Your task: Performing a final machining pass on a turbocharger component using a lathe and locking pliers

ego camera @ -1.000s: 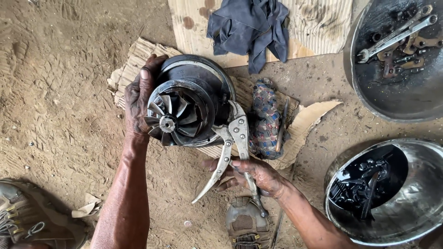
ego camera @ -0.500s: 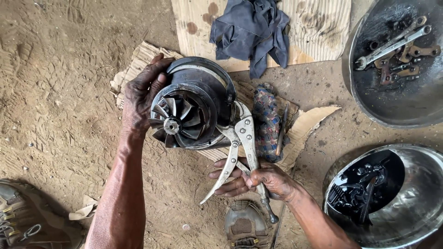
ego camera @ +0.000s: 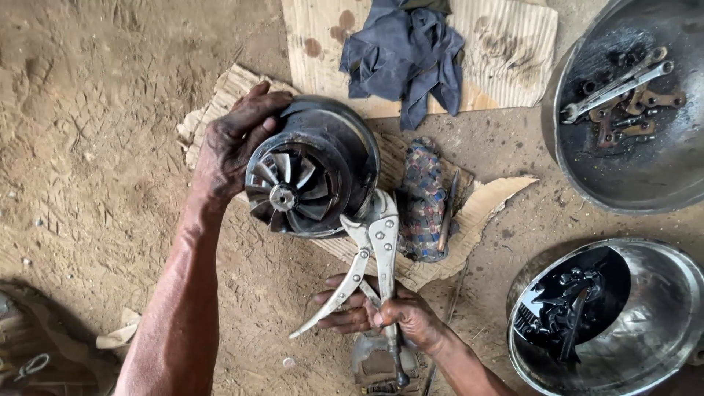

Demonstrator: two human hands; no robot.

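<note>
**Turbo housing under locking pliers**

Left hand (ego camera: 235, 150) is gripping the rim of the turbocharger (ego camera: 312, 172), sitting on torn cardboard (ego camera: 484, 209) on the dirt floor. Right hand (ego camera: 381, 315) is wrapping the locking pliers (ego camera: 367, 253) handles — jaws probably biting the housing edge, partly hidden. Looks heavy, rigid, greasy — hold the outer casing, not the thin vanes.

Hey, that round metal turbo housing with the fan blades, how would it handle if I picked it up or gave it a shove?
The turbocharger housing looks like thick metal, so probably heavy. It's rounded, steadied by the left hand, so it might roll. Its dark sheen suggests oil, possibly slippery.
</note>
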